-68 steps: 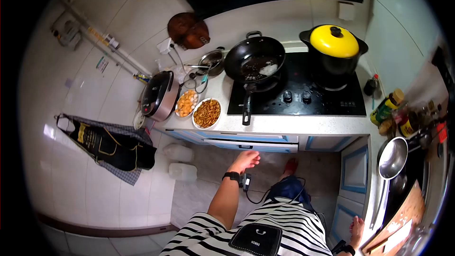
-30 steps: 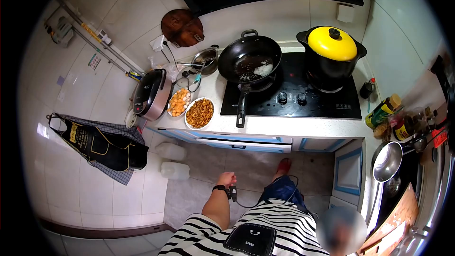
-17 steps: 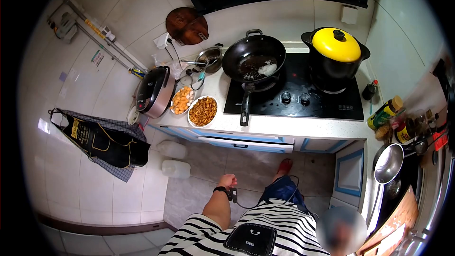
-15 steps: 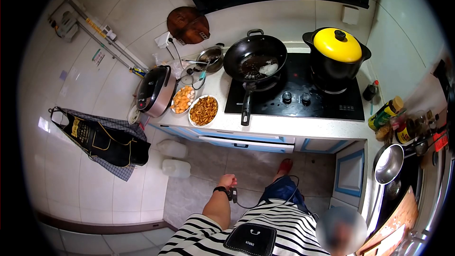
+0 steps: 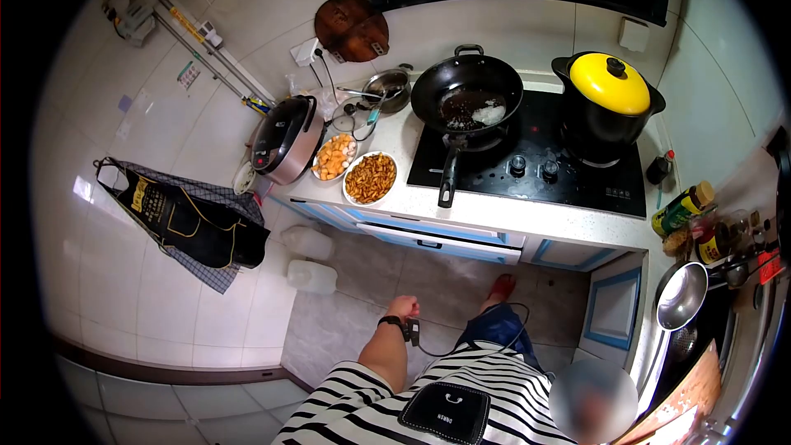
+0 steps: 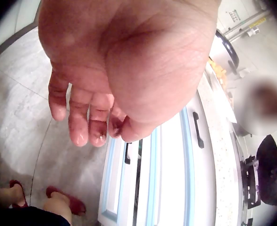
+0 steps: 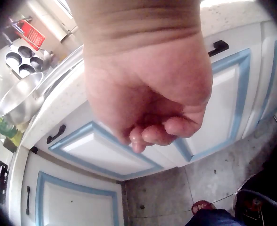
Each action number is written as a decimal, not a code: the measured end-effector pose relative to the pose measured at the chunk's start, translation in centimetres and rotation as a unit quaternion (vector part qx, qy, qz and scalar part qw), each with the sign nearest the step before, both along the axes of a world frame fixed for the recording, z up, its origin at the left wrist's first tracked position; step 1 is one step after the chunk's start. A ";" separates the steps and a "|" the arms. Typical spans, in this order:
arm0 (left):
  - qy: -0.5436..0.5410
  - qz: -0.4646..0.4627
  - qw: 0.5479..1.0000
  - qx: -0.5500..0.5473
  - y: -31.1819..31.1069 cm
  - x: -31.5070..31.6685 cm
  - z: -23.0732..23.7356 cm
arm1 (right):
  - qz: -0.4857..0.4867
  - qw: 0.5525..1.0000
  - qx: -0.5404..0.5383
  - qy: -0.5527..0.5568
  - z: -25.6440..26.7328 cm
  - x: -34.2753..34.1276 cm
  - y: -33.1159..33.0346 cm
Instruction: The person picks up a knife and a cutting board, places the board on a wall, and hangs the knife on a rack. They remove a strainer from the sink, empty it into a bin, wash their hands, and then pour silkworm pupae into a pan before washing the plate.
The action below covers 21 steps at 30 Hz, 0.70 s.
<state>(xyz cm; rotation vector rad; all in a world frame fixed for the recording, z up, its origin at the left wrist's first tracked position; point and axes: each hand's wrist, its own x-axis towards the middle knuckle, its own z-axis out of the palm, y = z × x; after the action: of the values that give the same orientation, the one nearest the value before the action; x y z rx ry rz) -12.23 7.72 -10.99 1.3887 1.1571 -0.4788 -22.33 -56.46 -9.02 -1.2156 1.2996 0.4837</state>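
Beside the body, over the floor, my left hand (image 5: pixel 403 307) hangs with nothing in it. The left wrist view shows that hand (image 6: pixel 124 70) palm toward the camera, fingers loosely bent, thumb near the index finger and fingertips wet. My right hand (image 7: pixel 148 84) hangs before the white cabinets, its fingers loosely curled and holding nothing; a blurred patch covers its area in the head view. On the hob's left side sits a black wok (image 5: pixel 467 95) with liquid and a pale lump inside. Nearest to its left are a bowl of brown pieces (image 5: pixel 370 178) and one of orange-and-white pieces (image 5: pixel 334 156).
A black pot with a yellow lid (image 5: pixel 610 84) stands on the hob (image 5: pixel 535 185). A rice cooker (image 5: pixel 287 140) is at the counter's left end. Bottles (image 5: pixel 683 209) and a steel ladle (image 5: pixel 682 297) are on the right. Plastic jugs (image 5: pixel 311 277) stand on the floor.
Since the earliest frame, my left hand has drawn back from the drawer front toward my body. My right hand has become covered by the blur. The head view has also shifted and tilted.
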 end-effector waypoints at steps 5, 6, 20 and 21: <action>0.003 -0.005 1.000 0.017 -0.5 0.5 0.4 | 0.008 1.000 0.001 -0.010 0.3 -0.2 0.1; 0.004 -0.007 1.000 0.019 -0.5 0.5 0.5 | 0.009 1.000 0.000 -0.008 0.4 -0.2 0.2; -0.032 -0.061 0.998 -0.005 -0.3 0.8 0.5 | 0.031 0.999 0.025 -0.036 -0.9 -2.3 -0.1; -0.053 -0.091 0.994 -0.035 0.2 1.0 -0.2 | 0.027 0.998 0.025 -0.043 -1.2 -3.4 -0.7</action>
<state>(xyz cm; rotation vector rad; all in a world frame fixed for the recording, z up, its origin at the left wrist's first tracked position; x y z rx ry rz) -11.21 7.90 -11.23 1.4475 0.9246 -0.5621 -25.70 -57.13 -10.20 -1.2193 1.1781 0.4954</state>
